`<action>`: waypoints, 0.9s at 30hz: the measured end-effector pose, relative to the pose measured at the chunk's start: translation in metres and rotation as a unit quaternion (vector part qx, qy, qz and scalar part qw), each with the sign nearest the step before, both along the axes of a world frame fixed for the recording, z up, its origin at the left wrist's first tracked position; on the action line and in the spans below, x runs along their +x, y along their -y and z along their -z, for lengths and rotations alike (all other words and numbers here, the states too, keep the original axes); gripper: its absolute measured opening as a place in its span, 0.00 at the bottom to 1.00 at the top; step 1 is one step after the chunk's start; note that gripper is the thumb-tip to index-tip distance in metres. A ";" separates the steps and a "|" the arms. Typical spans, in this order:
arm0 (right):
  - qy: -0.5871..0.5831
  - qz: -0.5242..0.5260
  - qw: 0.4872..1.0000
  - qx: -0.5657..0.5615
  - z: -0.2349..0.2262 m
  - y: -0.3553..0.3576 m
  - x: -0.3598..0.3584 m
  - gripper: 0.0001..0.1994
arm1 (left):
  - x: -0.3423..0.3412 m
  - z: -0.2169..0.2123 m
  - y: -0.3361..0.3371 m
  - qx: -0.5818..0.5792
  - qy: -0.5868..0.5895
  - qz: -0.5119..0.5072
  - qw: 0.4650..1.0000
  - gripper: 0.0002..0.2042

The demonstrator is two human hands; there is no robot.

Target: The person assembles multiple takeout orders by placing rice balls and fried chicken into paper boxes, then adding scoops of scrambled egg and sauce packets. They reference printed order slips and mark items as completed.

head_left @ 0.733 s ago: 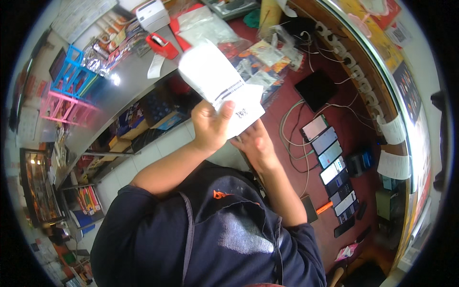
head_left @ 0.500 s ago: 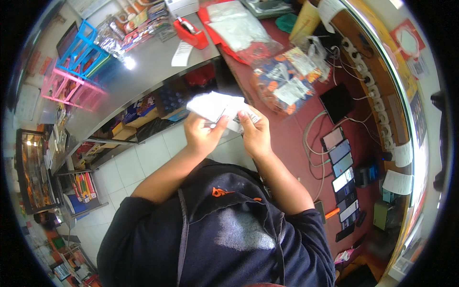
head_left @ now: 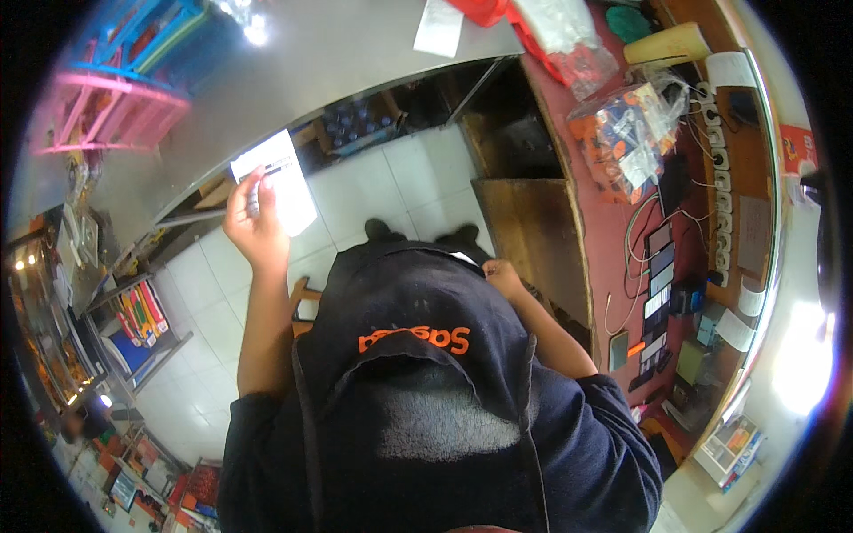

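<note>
A moment ago both my hands held the white paper packet in front of my chest. Now only my left hand (head_left: 253, 226) grips the white paper (head_left: 275, 182), lifted toward the edge of the grey tabletop (head_left: 355, 62). My right hand (head_left: 502, 275) has let go; it seems loosely closed and empty.

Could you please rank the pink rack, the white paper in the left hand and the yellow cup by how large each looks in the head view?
1. Pink rack, at the rim, where the fisheye bends things.
2. White paper, held by the left hand.
3. Yellow cup, lying on its side.
</note>
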State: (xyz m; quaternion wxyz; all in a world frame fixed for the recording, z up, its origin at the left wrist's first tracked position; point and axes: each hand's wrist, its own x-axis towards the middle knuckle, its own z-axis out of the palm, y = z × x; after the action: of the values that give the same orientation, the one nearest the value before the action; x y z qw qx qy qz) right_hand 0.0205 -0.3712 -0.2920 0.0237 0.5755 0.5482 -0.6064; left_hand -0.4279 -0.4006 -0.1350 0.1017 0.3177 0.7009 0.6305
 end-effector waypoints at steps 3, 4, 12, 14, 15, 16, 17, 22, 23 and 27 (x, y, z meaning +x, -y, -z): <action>0.026 -0.108 0.983 0.148 0.011 -0.005 -0.008 0.03 | -0.022 0.014 0.005 -0.024 0.008 0.004 1.000 0.12; 0.001 -0.102 0.977 0.190 0.016 -0.013 -0.013 0.07 | -0.028 0.020 0.005 -0.032 0.008 0.007 0.999 0.13; -0.027 0.375 0.927 0.011 0.095 -0.142 -0.027 0.07 | -0.076 0.088 -0.050 -0.039 0.079 0.027 0.996 0.20; -0.010 0.450 0.893 -0.026 0.123 -0.182 -0.018 0.06 | -0.084 0.101 -0.069 -0.021 0.067 0.045 0.997 0.22; -0.003 0.488 0.872 -0.042 0.139 -0.203 -0.011 0.06 | -0.086 0.104 -0.077 -0.053 0.061 0.033 0.996 0.25; 0.036 0.503 0.864 -0.020 0.160 -0.222 -0.009 0.07 | -0.087 0.107 -0.086 -0.106 0.032 0.002 0.994 0.27; 0.076 0.493 0.866 0.028 0.181 -0.240 -0.006 0.08 | -0.090 0.109 -0.098 -0.152 0.000 -0.028 0.988 0.28; 0.307 -0.028 0.928 0.210 0.276 -0.315 0.029 0.26 | -0.096 0.116 -0.150 -0.277 -0.275 -0.014 0.921 0.42; 0.309 -0.004 0.929 0.204 0.289 -0.337 0.031 0.26 | -0.097 0.118 -0.157 -0.305 -0.312 -0.005 0.900 0.42; 0.124 0.479 0.867 0.060 0.321 -0.424 0.016 0.23 | -0.103 0.124 -0.161 -0.364 -0.377 0.020 0.851 0.44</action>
State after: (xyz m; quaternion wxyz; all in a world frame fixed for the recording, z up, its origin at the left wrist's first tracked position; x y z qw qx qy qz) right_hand 0.0364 0.0531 -0.6127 -0.2365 0.8383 0.2324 -0.4327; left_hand -0.5314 -0.2399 -0.2594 -0.0487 0.4851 0.8584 0.1597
